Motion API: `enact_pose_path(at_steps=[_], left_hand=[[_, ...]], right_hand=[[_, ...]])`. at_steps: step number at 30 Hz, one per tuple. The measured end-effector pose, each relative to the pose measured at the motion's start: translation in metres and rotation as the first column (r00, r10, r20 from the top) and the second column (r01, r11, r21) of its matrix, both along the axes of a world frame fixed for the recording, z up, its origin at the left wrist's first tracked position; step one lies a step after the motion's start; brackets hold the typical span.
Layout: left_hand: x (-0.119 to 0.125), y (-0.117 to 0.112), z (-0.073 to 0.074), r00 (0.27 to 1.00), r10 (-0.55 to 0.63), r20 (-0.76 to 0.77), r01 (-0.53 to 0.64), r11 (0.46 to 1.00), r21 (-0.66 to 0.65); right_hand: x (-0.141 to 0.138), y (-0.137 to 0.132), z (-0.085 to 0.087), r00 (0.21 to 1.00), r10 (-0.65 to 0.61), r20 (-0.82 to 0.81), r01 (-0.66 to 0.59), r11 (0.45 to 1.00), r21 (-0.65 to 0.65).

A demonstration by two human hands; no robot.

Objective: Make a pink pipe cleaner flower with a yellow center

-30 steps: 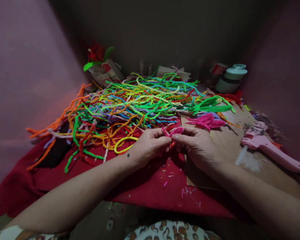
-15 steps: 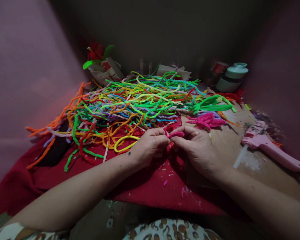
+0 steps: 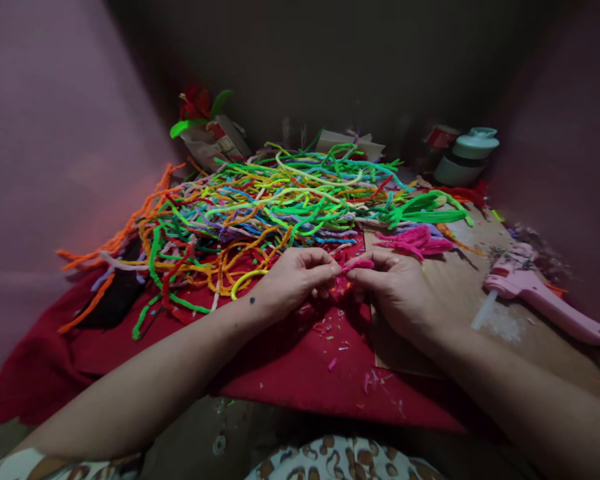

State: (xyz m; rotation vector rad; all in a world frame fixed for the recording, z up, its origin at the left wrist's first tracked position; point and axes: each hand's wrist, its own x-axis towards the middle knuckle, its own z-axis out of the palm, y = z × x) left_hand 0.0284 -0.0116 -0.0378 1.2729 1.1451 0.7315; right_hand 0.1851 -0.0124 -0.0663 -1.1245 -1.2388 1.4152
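On the red cloth [image 3: 280,367], the left hand [image 3: 293,280] and right hand [image 3: 397,293] both pinch one pink pipe cleaner [image 3: 356,265] between fingertips, probably for bending it. The pile of colourful pipe cleaners [image 3: 260,207] lies just behind, and the pink glue gun [image 3: 540,297] rests far right.

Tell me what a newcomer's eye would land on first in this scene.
First comes the big tangled heap of bright pipe cleaners, spread over the red cloth at the middle and left of the table. Just in front of it, the left hand and right hand meet, pinching a small pink pipe cleaner piece between their fingertips. At the right edge lies a pink glue gun on the bare wooden board.
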Motion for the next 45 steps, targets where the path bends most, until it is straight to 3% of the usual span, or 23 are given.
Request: enact_pose_path(at_steps=[12,19,25,30,35,39,45], left_hand=[[0.002,0.000,0.000,1.000,0.008,-0.029,-0.007,0.999,0.040],[0.006,-0.002,-0.004,0.991,0.127,-0.035,-0.123,0.988,0.098],[0.005,0.000,-0.009,0.990,0.082,0.116,-0.085,0.996,0.020],[0.003,-0.001,-0.012,0.976,0.051,0.214,-0.042,0.998,-0.045],[0.002,0.002,-0.012,0.992,0.009,0.130,-0.018,0.997,0.075],[0.002,0.004,-0.013,0.990,-0.018,0.137,0.011,0.999,0.053],[0.007,0.002,-0.015,0.985,0.096,0.143,-0.107,0.992,0.072]], right_hand=[[0.003,-0.001,0.008,0.999,0.041,-0.007,-0.041,0.999,-0.024],[0.002,-0.002,0.005,0.997,-0.006,-0.075,0.000,0.997,-0.079],[0.001,0.002,0.005,0.984,-0.022,-0.179,-0.003,0.990,-0.138],[0.001,0.001,0.005,0.989,0.054,-0.140,-0.067,0.994,-0.083],[0.002,0.001,-0.003,0.996,0.049,-0.070,-0.051,0.998,-0.031],[0.002,0.000,-0.001,0.997,0.054,-0.050,-0.059,0.994,-0.095],[-0.003,-0.002,0.001,0.979,0.024,-0.204,-0.054,0.989,-0.141]])
